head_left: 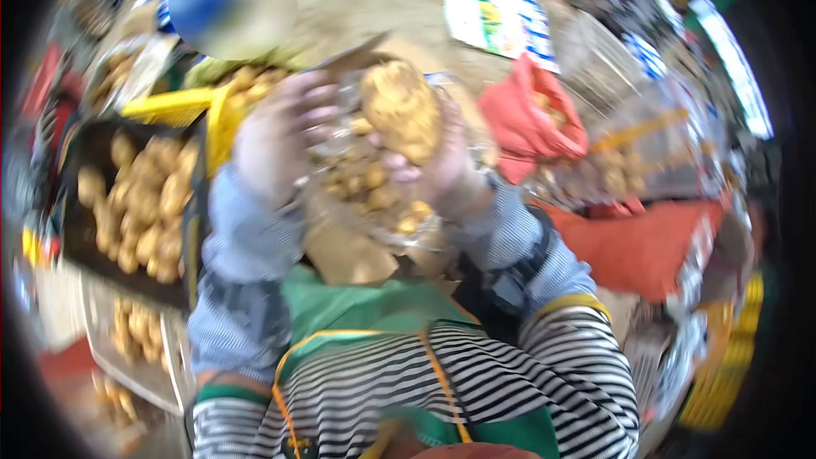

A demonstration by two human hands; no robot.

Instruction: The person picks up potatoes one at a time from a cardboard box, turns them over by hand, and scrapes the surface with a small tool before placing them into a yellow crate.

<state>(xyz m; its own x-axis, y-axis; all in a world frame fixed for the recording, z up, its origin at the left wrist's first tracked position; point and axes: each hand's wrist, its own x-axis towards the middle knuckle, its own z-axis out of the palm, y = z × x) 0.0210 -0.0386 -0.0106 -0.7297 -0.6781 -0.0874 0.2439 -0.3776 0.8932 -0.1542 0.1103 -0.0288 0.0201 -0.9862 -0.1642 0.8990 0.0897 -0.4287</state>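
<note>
A large potato [401, 106] rests in my right hand [446, 157], fingers and thumb wrapped round it. My left hand [285, 136], smeared by motion, hovers to the left of it with its fingers apart and nothing seen between them. Below both hands stands an open cardboard box [348, 242] lined with clear plastic [395, 238]. Smaller potatoes [365, 178] lie inside it, partly hidden by my hands.
A black crate [76, 234] of potatoes stands at left, beside a yellow basket [174, 106]. Red sacks [531, 123] and a plastic bag [671, 140] of potatoes lie at right. A printed white bag [497, 13] is on the floor ahead. A blurred blue object [204, 2] is upper left.
</note>
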